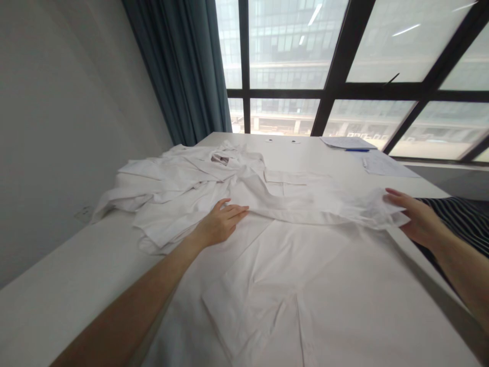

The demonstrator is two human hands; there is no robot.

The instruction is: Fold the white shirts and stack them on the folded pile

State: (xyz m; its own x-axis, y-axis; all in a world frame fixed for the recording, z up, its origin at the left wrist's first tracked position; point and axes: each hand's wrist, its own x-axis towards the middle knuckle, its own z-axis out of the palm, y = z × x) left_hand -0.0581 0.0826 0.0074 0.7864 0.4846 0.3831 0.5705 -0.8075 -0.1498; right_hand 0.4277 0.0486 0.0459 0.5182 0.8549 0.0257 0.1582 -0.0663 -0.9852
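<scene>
A white coat-like garment [328,275] with a pocket and seams lies spread over the near part of the table. My left hand [219,224] rests at its folded edge, fingers stretched out and touching the cloth, the thumb apart from them. At the right, my right hand [418,216] is closed on a bunched, slightly blurred end of the garment and holds it a little raised. A strip of cloth runs between the two hands. Beyond my left hand lies more crumpled white cloth [171,178], with a collar-like opening at its top. Whether it is one garment or more I cannot tell.
The white table [244,140] reaches to the window [286,46]. Papers [385,165] and a blue pen [357,150] lie at its far right. A blue curtain [183,66] hangs at the back left beside a wall. Dark striped fabric [462,219] shows past the right edge.
</scene>
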